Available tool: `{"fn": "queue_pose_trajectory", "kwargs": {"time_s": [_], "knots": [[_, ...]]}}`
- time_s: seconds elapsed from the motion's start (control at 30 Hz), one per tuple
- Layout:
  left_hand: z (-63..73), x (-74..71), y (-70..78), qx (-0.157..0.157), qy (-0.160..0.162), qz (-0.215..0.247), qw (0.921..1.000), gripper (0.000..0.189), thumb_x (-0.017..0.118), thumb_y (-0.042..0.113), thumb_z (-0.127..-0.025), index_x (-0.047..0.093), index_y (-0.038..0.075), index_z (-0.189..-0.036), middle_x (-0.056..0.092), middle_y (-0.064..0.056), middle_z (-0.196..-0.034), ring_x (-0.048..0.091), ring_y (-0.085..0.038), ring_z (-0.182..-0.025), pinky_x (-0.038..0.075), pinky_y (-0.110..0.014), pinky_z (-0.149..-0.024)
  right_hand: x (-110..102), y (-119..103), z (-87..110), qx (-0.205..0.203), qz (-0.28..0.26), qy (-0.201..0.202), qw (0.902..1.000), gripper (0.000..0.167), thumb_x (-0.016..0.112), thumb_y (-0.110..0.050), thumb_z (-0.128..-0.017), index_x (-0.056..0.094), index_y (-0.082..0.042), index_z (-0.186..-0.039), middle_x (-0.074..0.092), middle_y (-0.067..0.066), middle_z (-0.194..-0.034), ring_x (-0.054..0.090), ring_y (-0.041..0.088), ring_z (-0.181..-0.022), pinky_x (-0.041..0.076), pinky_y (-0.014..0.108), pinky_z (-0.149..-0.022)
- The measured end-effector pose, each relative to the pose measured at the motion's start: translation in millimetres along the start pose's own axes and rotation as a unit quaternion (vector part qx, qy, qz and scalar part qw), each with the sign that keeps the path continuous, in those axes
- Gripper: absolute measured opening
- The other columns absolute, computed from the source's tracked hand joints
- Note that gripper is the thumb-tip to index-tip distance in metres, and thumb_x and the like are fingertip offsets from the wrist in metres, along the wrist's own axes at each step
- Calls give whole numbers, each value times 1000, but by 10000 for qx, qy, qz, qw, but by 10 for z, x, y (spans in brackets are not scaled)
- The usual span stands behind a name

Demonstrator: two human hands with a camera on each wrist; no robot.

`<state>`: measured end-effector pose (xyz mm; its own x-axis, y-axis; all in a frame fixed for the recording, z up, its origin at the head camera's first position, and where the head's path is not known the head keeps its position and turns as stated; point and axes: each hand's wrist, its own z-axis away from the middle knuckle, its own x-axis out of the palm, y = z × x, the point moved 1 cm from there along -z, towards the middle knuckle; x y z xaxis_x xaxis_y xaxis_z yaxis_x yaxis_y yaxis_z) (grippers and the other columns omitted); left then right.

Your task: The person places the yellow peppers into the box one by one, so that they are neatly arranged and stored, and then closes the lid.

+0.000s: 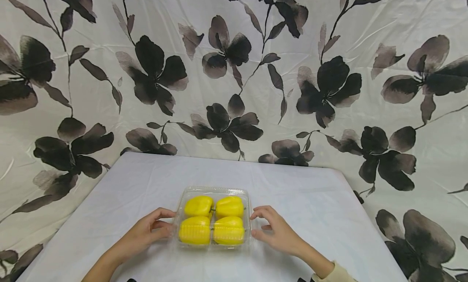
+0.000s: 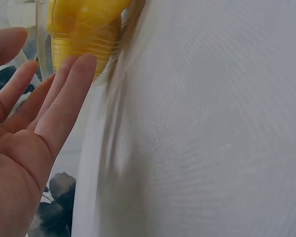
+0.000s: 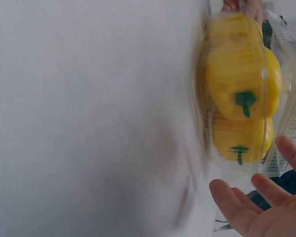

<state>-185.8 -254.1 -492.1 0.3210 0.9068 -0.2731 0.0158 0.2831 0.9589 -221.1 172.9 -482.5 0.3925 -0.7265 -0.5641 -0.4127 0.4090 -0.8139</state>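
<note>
A clear plastic clamshell box [image 1: 211,248] holds several yellow bell peppers [image 1: 198,206] in two rows on the table. Green stems show on two of the peppers [image 3: 232,79] in the right wrist view. The lid lies over them; whether it is fastened I cannot tell. At the box's left side is my left hand [image 1: 146,230], fingers loosely bent and fingertips close to the wall; contact is unclear. My right hand [image 1: 280,232] is beside the right wall, thumb and fingers spread apart. In the right wrist view a small gap separates these fingers [image 3: 227,197] from the box. Neither hand grips anything.
A white cloth covers the table [image 1: 300,192], whose far edge meets a hanging curtain [image 1: 278,91] with dark flowers. The same curtain runs along the left and right sides. A cream sleeve [image 1: 334,272] shows at the right forearm.
</note>
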Motion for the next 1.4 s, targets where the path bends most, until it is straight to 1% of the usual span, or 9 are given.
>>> {"fn": "queue_pose_trajectory", "kwargs": {"time_s": [0.2,0.3,0.4,0.57,0.77,0.97,1.2,1.3,1.4], "knots": [[8,18,12,9,48,273,9996,49,64,20,-108,45,-2,-147,55,-29,-145,70,-17,-112,62,-29,-92,59,-11,26,275,-112,67,9995,49,74,-30,-101,55,-9,-141,55,14,-145,55,45,-133,60,51,-100],[23,22,15,67,37,378,9993,51,59,20,-111,39,-1,-152,56,-31,-145,70,-15,-112,61,-28,-92,87,-15,31,393,-231,76,9989,56,74,-28,-101,50,-8,-147,56,17,-146,56,46,-133,61,49,-99],[34,22,27,143,10,308,9994,55,57,22,-112,34,2,-158,57,-32,-146,70,-18,-109,61,-27,-93,107,-21,34,505,-303,82,9982,63,75,-27,-100,45,-9,-152,58,19,-145,59,46,-131,62,48,-97],[56,37,45,103,16,24,9999,60,61,25,-110,35,7,-161,56,-30,-148,70,-21,-106,61,-27,-91,139,-34,52,742,-366,43,9966,69,76,-27,-99,41,-12,-156,60,15,-142,64,38,-125,63,45,-94],[83,65,45,35,9,-208,9998,65,70,25,-104,40,13,-161,53,-28,-151,72,-27,-104,64,-32,-85,192,-72,82,880,-503,37,9948,72,75,-27,-99,39,-11,-159,62,14,-140,67,31,-117,62,47,-94],[91,76,30,-82,-74,-183,9998,70,71,22,-103,37,14,-163,51,-27,-149,72,-29,-102,65,-36,-81,252,-77,103,984,-927,33,9908,72,73,-24,-101,36,-9,-161,59,17,-137,68,27,-112,63,36,-90],[102,96,51,-262,-75,-117,9996,71,72,16,-100,37,13,-163,55,-23,-137,70,-30,-100,65,-35,-81,297,-56,117,1283,-1262,39,9837,78,74,-22,-100,31,-10,-164,58,14,-130,70,21,-96,62,34,-84],[102,99,50,-389,-71,-106,9992,72,72,15,-100,37,15,-163,57,-20,-129,70,-29,-98,65,-34,-82,303,-44,117,1337,-1367,2,9815,81,74,-20,-99,28,-11,-165,60,11,-121,70,22,-90,61,32,-81],[103,104,43,-376,-142,-83,9992,74,70,13,-100,34,12,-164,60,-19,-120,69,-28,-96,65,-34,-83,307,-35,114,1347,-1560,-92,9785,83,73,-16,-99,24,-10,-166,64,8,-109,70,23,-85,61,30,-75]]}}
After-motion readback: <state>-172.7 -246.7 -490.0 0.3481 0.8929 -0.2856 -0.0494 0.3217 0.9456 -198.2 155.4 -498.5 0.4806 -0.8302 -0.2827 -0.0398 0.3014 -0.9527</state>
